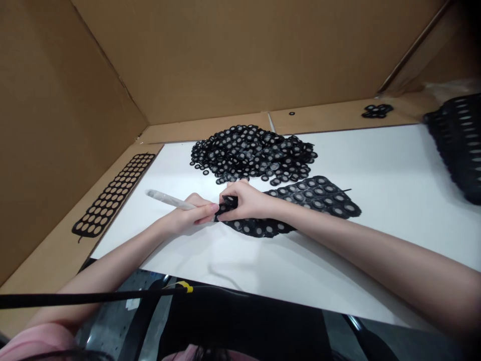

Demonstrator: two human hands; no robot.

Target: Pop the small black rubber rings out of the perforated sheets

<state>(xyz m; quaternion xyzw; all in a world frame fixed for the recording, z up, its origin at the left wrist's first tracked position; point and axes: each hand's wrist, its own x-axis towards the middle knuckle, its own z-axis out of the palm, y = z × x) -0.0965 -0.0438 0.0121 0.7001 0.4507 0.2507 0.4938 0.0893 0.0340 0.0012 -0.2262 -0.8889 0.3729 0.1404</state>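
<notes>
A black sheet (319, 193) with rows of pale-centred rings lies on the white board, its left end lifted between my hands. My left hand (191, 213) is closed round a whitish pen-like tool (165, 199) and pinches the sheet's left corner between thumb and finger. Beside it, touching the same end, my right hand (246, 200) has its fingers closed on a bent black piece of the sheet. Just behind the hands rises a heap of loose black rings (251, 153).
An empty black lattice strip (112, 195) lies on the cardboard at the left. Stacked black sheets (458, 145) stand at the far right. A few joined rings (377, 111) and one single ring (292, 114) rest on the back cardboard ledge. Cardboard walls (244, 55) enclose the board (376, 255).
</notes>
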